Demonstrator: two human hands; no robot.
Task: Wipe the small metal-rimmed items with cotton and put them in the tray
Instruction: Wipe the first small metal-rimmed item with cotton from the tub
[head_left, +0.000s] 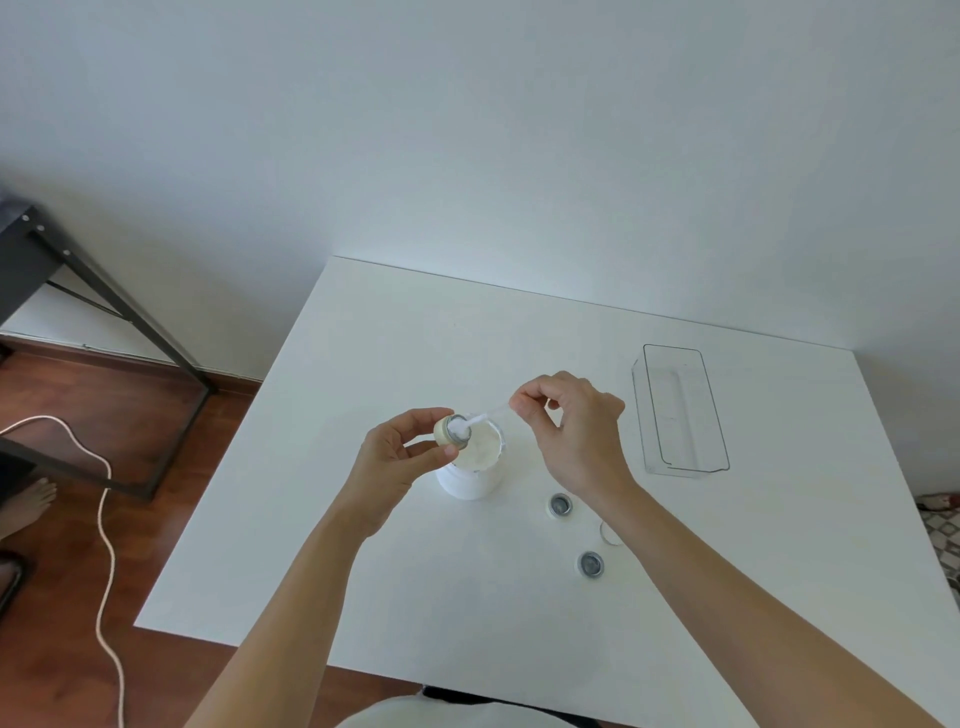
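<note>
— Two of the little metal-rimmed pieces lie on the table (363, 519), right?

— Yes, one (560, 504) just below my right wrist and another (590, 564) nearer to me. A third one (451, 431) is in my left hand (395, 457), pinched between thumb and fingers, its open end turned toward my other hand.

— And your right hand (571, 421)?

— Its thumb and forefinger pinch the stick of a cotton swab (475, 420), and the white tip sits in the mouth of the piece I hold.

— What's under your hands?

— A white tub (480, 467) with its top open.

— The tray?

— The clear tray (680, 410) stands off to my right, well apart from the pieces. I can't see anything lying in it.
</note>
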